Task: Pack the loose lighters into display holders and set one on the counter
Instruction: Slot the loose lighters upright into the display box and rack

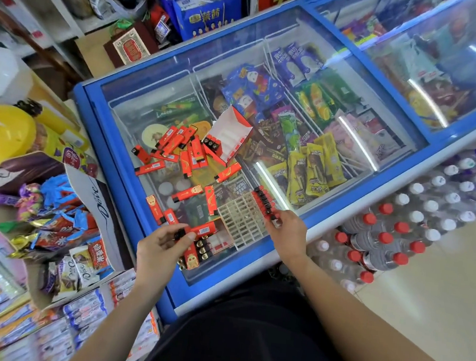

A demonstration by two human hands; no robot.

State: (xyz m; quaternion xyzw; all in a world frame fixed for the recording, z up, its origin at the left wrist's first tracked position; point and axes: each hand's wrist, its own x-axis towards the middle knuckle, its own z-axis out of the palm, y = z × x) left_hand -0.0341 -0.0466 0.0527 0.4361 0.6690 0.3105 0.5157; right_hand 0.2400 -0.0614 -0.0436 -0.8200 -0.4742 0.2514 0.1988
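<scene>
on the freezer lid (153,85) we are filling the grid holder (238,221), right hand (288,233) pinching a lighter (275,223) at its near corner, left hand (160,245) clamping a spare bunch (198,249), loose lighters (181,148) lying just beyond; we should be pressing each straight down its cell.
</scene>
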